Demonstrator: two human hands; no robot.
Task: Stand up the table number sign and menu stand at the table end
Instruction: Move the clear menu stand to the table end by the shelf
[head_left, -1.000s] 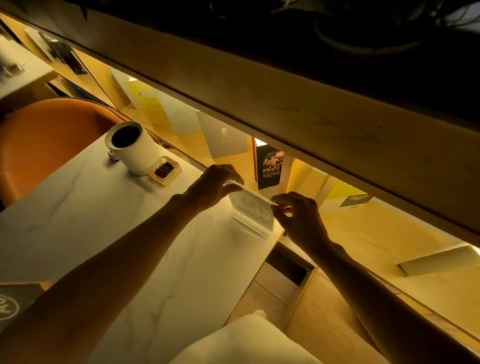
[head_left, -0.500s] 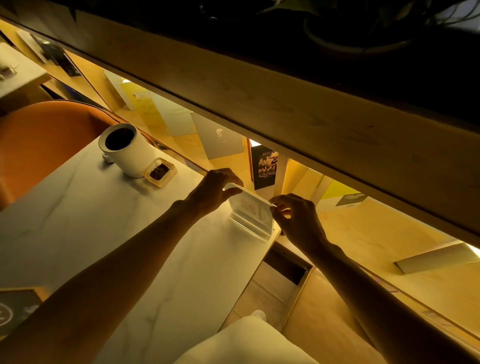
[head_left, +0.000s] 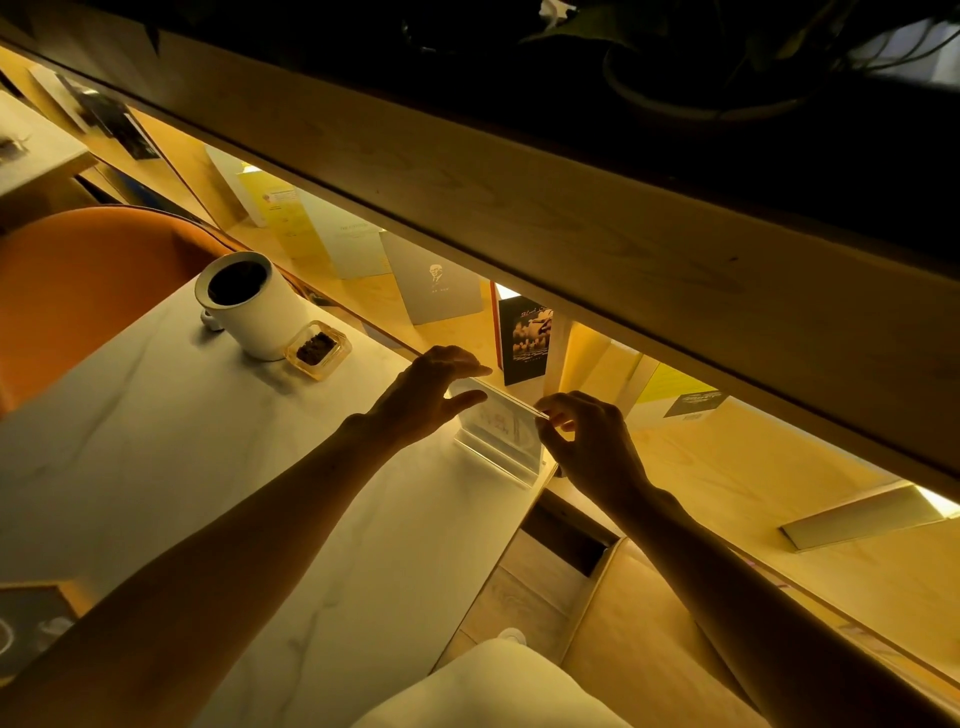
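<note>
While warm yellow light is spilling from under a wooden shelf, a person is leaning over a pale marble-patterned bench (head_left: 171, 467) and working at its far end. Starting at the left, an orange chair (head_left: 78, 291) is sitting beside the bench, and a white cup (head_left: 249, 306) with dark contents is standing near the back edge, with a small clear tray (head_left: 318, 349) of something dark just beside it. Further right, the left hand (head_left: 426, 397) is reaching in with thumb and fingers narrowly parted around the left top corner of a clear acrylic stand (head_left: 501, 434); whether it is actually gripping is hard to tell. That stand is sitting upright on its base at the far right corner of the bench, close to the edge, with a printed card showing faintly inside. On its other side, the right hand (head_left: 587, 447) is pinching the right top corner between thumb and fingertips.

Judging by this, one stand looks to be standing in place and is only being steadied or squared up. Its print is too dim to say whether it is the menu or the table number. No second sign is clearly showing, so that part seems to be left.
</note>
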